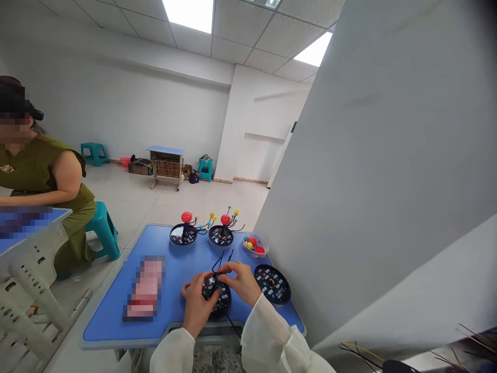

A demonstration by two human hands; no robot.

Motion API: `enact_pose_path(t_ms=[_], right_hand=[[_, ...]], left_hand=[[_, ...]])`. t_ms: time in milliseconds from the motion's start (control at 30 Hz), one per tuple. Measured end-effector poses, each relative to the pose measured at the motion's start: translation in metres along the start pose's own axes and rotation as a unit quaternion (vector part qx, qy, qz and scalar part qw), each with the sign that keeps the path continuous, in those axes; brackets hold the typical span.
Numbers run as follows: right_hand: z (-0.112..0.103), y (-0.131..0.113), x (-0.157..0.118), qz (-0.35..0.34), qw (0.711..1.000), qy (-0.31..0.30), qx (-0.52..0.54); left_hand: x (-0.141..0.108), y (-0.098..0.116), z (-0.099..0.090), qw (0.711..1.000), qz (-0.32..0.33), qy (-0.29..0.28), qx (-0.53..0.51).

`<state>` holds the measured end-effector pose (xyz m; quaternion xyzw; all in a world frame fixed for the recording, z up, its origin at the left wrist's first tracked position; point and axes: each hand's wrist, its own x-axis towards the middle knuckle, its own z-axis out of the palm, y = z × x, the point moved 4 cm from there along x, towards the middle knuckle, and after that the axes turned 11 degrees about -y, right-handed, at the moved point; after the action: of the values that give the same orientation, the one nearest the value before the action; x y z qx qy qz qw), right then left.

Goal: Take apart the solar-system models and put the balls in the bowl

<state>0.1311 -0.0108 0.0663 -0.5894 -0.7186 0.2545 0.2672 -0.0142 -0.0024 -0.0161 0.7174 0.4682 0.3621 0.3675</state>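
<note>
A round black base [223, 304] printed with small pictures lies at the near edge of the blue table. Curled round its left side is my left hand [199, 301], fingers closed near the upright part at its middle. My right hand [241, 281] pinches thin black bent rods [218, 261] above that base; their ends point up and away. Exactly where the rods meet the base is hidden by my fingers. Right of my hands rests another round black base [272, 284], with a small yellow-orange mark in its centre.
Two solar system models [183, 234] [221, 235] with red balls stand at the table's [174, 311] far side. Near them is a clear bowl [261, 253] of coloured balls. A blurred pink object [144, 287] lies left. A wall [349, 181] rises on the right; another person [46, 166] sits left.
</note>
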Motion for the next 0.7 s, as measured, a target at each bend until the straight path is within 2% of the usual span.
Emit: enact_pose_path(t_ms=[133,400,567,633,700], right_hand=[[0.007,0.002,-0.001,0.001,0.999,0.011,0.03],[0.014,-0.003,0.004,0.013,1.0,0.008,-0.023],[0.02,0.005,0.011,-0.008,0.997,-0.03,0.072],[0.013,0.014,0.014,-0.002,0.995,-0.007,0.102],[-0.005,0.029,0.018,0.02,0.993,0.059,0.099]], left_hand=[[0.001,0.001,-0.002,0.999,0.03,0.01,-0.028],[0.005,-0.013,-0.004,0.996,0.035,0.037,-0.08],[0.01,-0.014,-0.003,0.992,0.041,0.014,-0.12],[0.012,-0.011,-0.002,0.987,0.034,-0.008,-0.157],[0.013,-0.007,0.0,0.982,0.02,-0.026,-0.188]])
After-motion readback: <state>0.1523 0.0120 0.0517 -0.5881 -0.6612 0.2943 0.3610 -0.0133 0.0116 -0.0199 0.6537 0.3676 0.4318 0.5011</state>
